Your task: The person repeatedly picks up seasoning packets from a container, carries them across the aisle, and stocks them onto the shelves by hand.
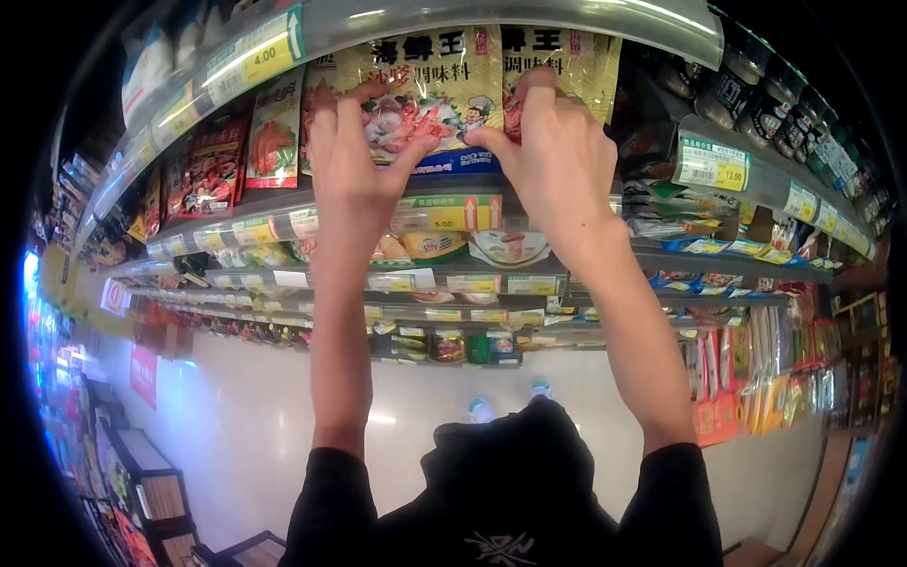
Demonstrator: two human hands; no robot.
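Note:
A yellow seasoning packet (425,94) with a seafood picture and a blue lower band stands on the shelf in front of me. My left hand (357,156) is at its left side, fingers curled at the edge and thumb across the front. At its right side is my right hand (562,142), with the thumb near the lower corner and the fingers bent over a matching yellow packet (590,80). Both hands grip the front packet between them. The fingertips' exact contact is partly hidden.
Red and green packets (274,132) stand to the left on the same shelf. A shelf rim with price tags (444,214) runs below my hands, and a curved upper shelf edge (397,38) overhangs. Dark-lidded jars (765,118) line the right.

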